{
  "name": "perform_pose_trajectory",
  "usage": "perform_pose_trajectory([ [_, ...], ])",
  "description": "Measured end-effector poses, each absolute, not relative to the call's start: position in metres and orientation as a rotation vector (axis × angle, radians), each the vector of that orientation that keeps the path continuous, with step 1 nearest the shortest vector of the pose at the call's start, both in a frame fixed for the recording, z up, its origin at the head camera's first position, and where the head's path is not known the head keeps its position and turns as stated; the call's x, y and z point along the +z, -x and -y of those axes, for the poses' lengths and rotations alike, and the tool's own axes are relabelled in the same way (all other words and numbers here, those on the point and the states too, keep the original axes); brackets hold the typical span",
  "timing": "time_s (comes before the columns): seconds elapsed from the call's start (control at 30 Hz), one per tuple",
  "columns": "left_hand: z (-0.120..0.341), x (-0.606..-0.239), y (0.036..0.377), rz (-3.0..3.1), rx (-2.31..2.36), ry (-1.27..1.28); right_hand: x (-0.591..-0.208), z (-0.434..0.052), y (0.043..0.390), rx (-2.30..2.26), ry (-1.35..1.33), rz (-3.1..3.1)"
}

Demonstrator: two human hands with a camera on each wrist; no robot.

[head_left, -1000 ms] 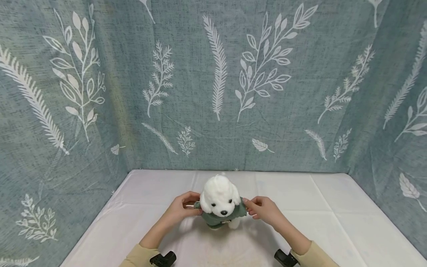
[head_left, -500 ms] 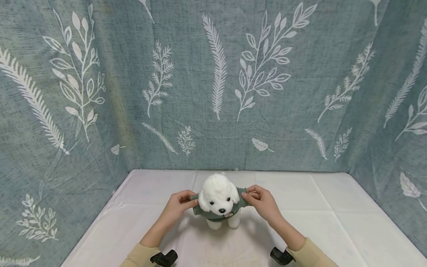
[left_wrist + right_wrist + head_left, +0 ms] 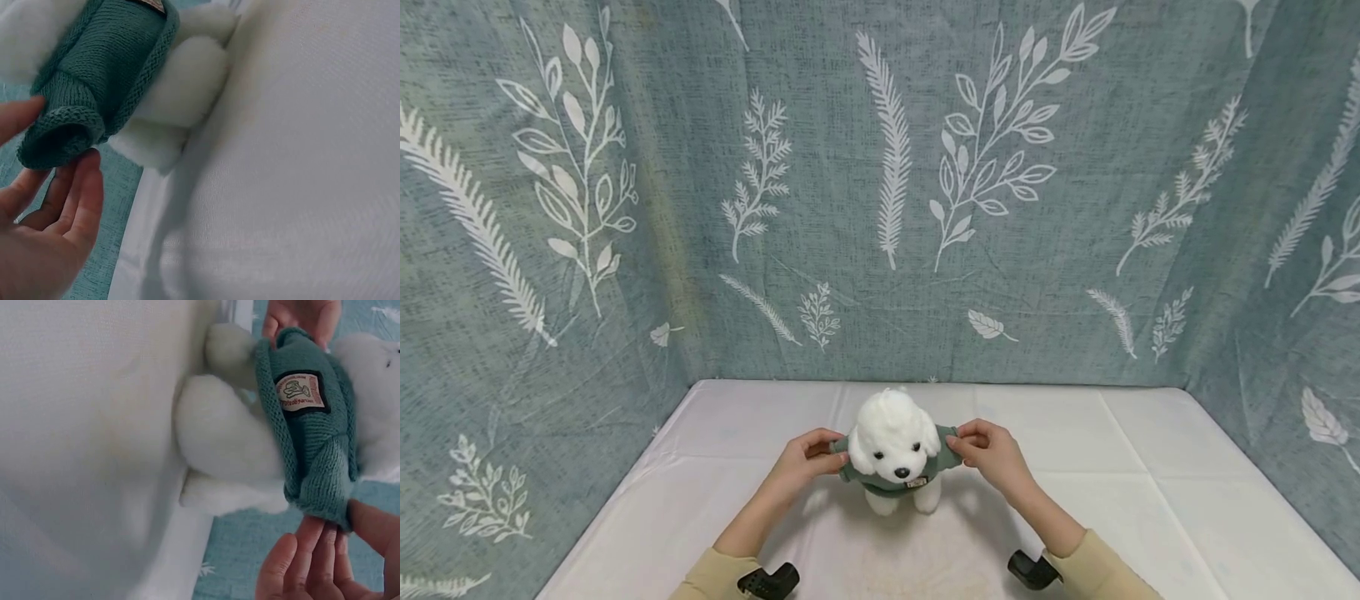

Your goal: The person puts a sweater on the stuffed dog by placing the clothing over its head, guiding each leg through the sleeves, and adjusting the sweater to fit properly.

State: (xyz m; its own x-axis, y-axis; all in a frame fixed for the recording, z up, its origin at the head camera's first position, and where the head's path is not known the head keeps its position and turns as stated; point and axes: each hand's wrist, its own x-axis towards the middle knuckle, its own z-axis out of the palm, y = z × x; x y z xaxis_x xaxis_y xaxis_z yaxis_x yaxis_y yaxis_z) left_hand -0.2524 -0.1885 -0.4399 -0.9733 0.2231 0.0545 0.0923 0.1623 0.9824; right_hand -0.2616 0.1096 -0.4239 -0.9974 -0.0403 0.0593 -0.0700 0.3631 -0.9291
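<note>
A white plush dog (image 3: 891, 429) stands upright on the table, facing the camera, with a green knitted sweater (image 3: 887, 485) around its neck and chest. My left hand (image 3: 801, 462) pinches the sleeve at the image left between thumb and fingers; in the left wrist view that sleeve's opening (image 3: 59, 140) is an empty knitted tube. My right hand (image 3: 992, 450) pinches the other sleeve (image 3: 328, 481) and holds it out sideways. A patch with a picture (image 3: 302, 392) sits on the sweater's chest. The dog's back is hidden in the head view.
A white cloth covers the table (image 3: 1075, 500). Blue-green curtains (image 3: 850, 208) printed with white leaves stand behind it and at both sides. Black wrist devices (image 3: 771, 581) sit at both sleeve cuffs.
Both hands have risen slightly and stretched the sweater's sleeves outward. The sweater's front hem has lifted, so the dog's front legs and the patch show more. Little moves in the last half second.
</note>
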Motion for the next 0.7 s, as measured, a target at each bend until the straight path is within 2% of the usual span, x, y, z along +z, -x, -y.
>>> perform_pose_trajectory([
  [0.3,0.1865,-0.4440,0.2537,-2.298,1.913,-0.383,-0.4253,-0.1095,0.2651,1.788,-0.184,2.550],
  [0.7,0.1876,-0.4452,0.2556,-2.402,1.901,-0.237,-0.4304,-0.1105,0.2683,1.630,-0.080,2.649],
])
